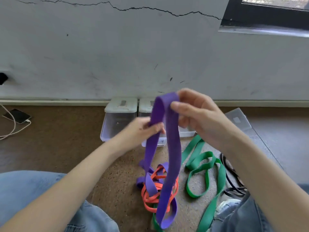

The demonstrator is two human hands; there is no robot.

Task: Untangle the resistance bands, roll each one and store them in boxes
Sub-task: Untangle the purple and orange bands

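Purple resistance band (173, 148) is lifted off the floor (117, 190). Right hand (199, 118) pinches the top fold between thumb and fingers (175, 105); left hand (145, 128) grips the left strand just below.

The lower end hangs into a knot with the orange band (150, 200). Green band (205, 173) lies loose beside it on the right, its tail running under the knot; black band (232, 174) is further right.

Handling, my read: flat rubber, light, floppy, stretchy and grippy. It will snag on the orange, not slide. Pulling hard just tightens the knot. Better to grip near the crossing and feed the loop through slack.

Clear lidded boxes (120, 121) stand by the wall; nothing rolled yet.
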